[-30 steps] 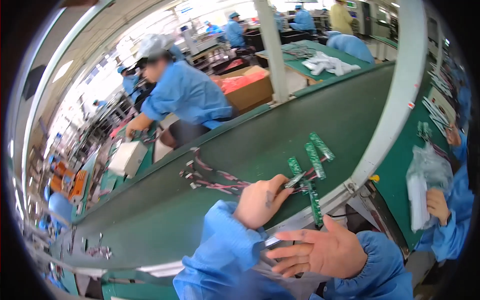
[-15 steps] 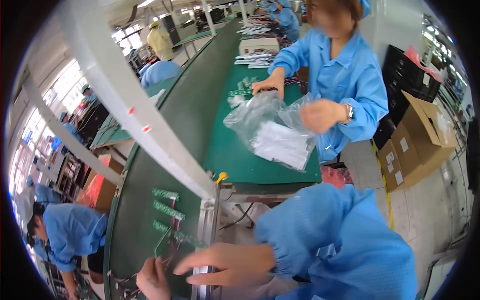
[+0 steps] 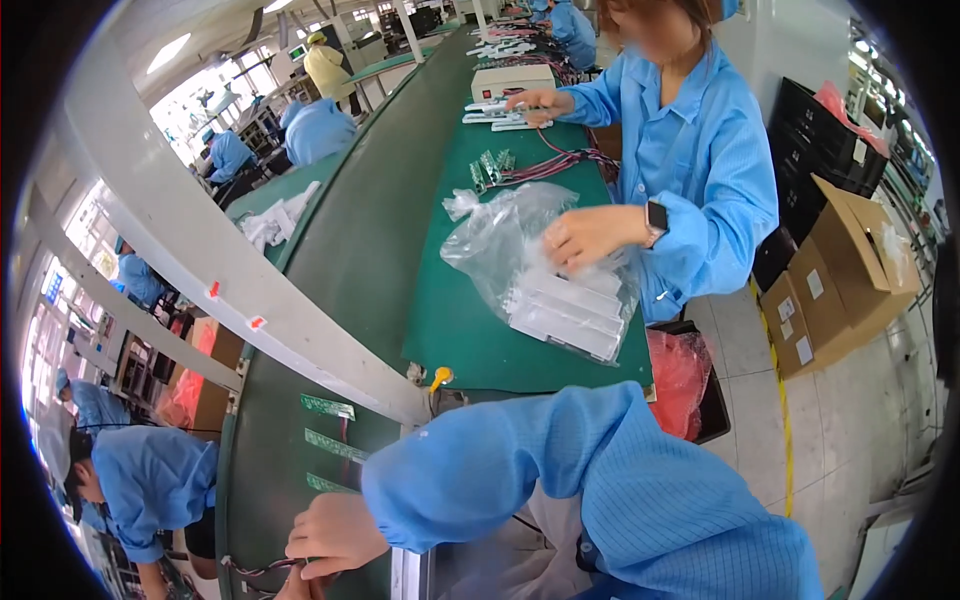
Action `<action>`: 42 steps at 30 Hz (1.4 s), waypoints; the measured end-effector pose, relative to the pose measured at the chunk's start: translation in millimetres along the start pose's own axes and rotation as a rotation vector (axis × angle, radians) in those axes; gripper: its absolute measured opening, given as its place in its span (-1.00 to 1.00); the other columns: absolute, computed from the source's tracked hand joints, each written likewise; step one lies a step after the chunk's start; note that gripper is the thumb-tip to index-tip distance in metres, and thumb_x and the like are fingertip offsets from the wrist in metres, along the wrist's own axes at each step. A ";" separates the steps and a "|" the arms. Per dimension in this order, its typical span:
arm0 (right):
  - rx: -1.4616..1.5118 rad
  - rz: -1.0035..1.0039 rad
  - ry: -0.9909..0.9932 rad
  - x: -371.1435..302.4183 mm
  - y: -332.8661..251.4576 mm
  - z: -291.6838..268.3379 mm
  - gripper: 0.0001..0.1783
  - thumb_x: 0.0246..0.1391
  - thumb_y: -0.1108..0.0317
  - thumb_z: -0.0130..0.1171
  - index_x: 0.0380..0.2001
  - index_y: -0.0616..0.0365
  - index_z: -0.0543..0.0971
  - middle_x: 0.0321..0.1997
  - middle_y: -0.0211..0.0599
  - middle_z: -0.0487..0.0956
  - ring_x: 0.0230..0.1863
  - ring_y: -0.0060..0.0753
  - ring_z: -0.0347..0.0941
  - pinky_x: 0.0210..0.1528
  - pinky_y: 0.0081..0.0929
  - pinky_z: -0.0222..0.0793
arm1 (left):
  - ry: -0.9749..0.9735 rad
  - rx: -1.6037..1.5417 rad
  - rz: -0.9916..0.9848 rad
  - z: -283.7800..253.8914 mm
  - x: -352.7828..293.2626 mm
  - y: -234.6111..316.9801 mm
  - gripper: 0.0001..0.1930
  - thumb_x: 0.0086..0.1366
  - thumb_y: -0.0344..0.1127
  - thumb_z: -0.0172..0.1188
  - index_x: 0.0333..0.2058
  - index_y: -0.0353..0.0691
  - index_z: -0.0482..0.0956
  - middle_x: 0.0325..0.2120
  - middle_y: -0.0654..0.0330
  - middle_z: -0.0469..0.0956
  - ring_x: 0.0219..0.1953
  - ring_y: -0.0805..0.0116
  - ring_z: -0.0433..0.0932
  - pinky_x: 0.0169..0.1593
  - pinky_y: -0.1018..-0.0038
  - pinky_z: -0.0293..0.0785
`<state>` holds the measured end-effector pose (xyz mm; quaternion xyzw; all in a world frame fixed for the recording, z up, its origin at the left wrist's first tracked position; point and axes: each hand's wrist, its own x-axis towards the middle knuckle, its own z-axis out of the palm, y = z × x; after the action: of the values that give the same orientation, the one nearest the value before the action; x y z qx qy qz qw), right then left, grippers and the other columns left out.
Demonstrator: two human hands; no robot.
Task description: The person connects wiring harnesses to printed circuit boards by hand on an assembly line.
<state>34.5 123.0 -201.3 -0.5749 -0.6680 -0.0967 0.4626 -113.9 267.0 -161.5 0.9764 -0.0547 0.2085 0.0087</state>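
My right hand (image 3: 338,535) reaches in from the right over the green conveyor belt (image 3: 345,285), fingers bent and drawn together. Directly below it, my left hand (image 3: 305,585) is mostly cut off by the lower picture edge, its fingers close against the right fingertips. Dark and reddish wires (image 3: 262,567) run up to where the fingers meet; what they pinch there is hidden. Just beyond my hands lie narrow green circuit boards (image 3: 335,444) in a row on the belt, with thin wires beside them.
A white post (image 3: 250,290) slants across the belt. On a green table (image 3: 470,345), a co-worker touches a clear bag (image 3: 500,240) of white parts; circuit boards (image 3: 490,168) with wires lie behind it. A red-lined bin (image 3: 685,380) and cardboard boxes (image 3: 835,285) stand right.
My right hand has moved left to meet my left hand, which sits lower. The upright green board at my left fingers is out of sight. The co-worker's one hand has shifted toward white strips.
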 end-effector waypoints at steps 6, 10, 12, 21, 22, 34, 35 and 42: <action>-0.375 0.017 -0.355 3.3 -6.6 -24.2 -0.72 -0.08 0.21 0.18 -0.38 0.22 0.55 -0.47 -0.19 0.63 -0.42 -0.14 0.63 -0.47 -0.22 0.47 | -0.094 0.008 -0.017 -0.4 8.4 11.4 -0.71 0.32 -0.22 0.17 -0.02 -0.12 0.59 -0.43 0.05 0.65 -0.52 0.04 0.61 -0.46 0.25 0.51; -0.429 0.091 -0.642 18.6 -12.8 -34.7 -0.78 -0.08 0.22 0.16 -0.47 0.13 0.64 -0.40 -0.19 0.68 -0.41 -0.15 0.64 -0.46 -0.20 0.48 | -0.029 -0.018 -0.095 -0.6 19.0 31.0 -0.79 0.37 -0.35 0.06 -0.37 -0.36 0.57 -0.57 -0.09 0.56 -0.54 0.03 0.60 -0.49 0.19 0.40; -0.542 -0.036 -0.684 26.3 -15.8 -39.8 -0.82 -0.03 0.26 0.17 -0.54 0.09 0.64 -0.46 -0.25 0.66 -0.44 -0.19 0.62 -0.50 -0.21 0.46 | -0.132 0.020 -0.028 -0.4 20.7 22.8 -0.78 0.39 -0.37 0.00 -0.16 -0.36 0.56 -0.50 -0.11 0.60 -0.49 -0.08 0.60 -0.45 0.11 0.41; -0.828 0.102 -0.435 19.0 -0.5 -2.8 -0.81 -0.11 0.24 0.18 -0.50 0.03 0.72 -0.41 -0.24 0.69 -0.29 -0.20 0.64 -0.34 -0.25 0.51 | -0.117 -0.012 -0.056 -3.8 35.4 30.3 -0.77 0.38 -0.30 0.00 -0.14 -0.32 0.51 -0.54 -0.14 0.55 -0.45 -0.23 0.54 -0.41 0.02 0.39; -0.856 0.131 -0.374 19.8 3.6 -9.0 -0.79 -0.12 0.23 0.17 -0.48 0.04 0.73 -0.37 -0.23 0.70 -0.25 -0.17 0.65 -0.29 -0.23 0.53 | -0.176 0.022 0.007 -3.7 38.3 33.1 -0.80 0.37 -0.30 0.00 -0.18 -0.31 0.49 -0.54 -0.13 0.54 -0.46 -0.23 0.53 -0.41 0.00 0.39; -0.673 0.250 -0.638 17.4 -7.8 -76.8 -0.82 -0.07 0.26 0.23 -0.35 0.03 0.65 -0.39 -0.19 0.66 -0.39 -0.12 0.65 -0.41 -0.18 0.55 | -0.089 -0.188 -0.162 42.5 60.2 29.9 -0.81 0.11 -0.34 0.12 -0.25 -0.09 0.56 -0.40 0.06 0.60 -0.33 -0.04 0.60 -0.30 0.10 0.54; -0.724 0.167 -0.579 9.5 -2.3 -77.3 -0.84 -0.02 0.28 0.19 -0.34 0.02 0.63 -0.41 -0.25 0.63 -0.43 -0.20 0.64 -0.45 -0.22 0.53 | 0.036 -0.218 -0.094 55.4 56.1 24.5 -0.87 0.11 -0.35 0.12 -0.33 -0.11 0.53 -0.43 0.05 0.59 -0.36 -0.02 0.60 -0.31 0.10 0.53; -0.684 0.032 -0.518 26.9 -11.6 -71.0 -0.78 0.18 0.28 0.11 -0.50 0.10 0.41 -0.59 -0.22 0.50 -0.55 -0.09 0.51 -0.51 -0.17 0.38 | 0.151 -0.150 -0.212 38.9 37.4 27.2 -0.84 0.24 -0.26 0.14 -0.42 -0.20 0.44 -0.52 0.12 0.57 -0.41 0.08 0.60 -0.43 0.18 0.51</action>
<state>62.9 90.6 -137.7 -0.7108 -0.6825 -0.1579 0.0638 -67.2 234.5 -181.9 0.9549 0.0343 0.2746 0.1079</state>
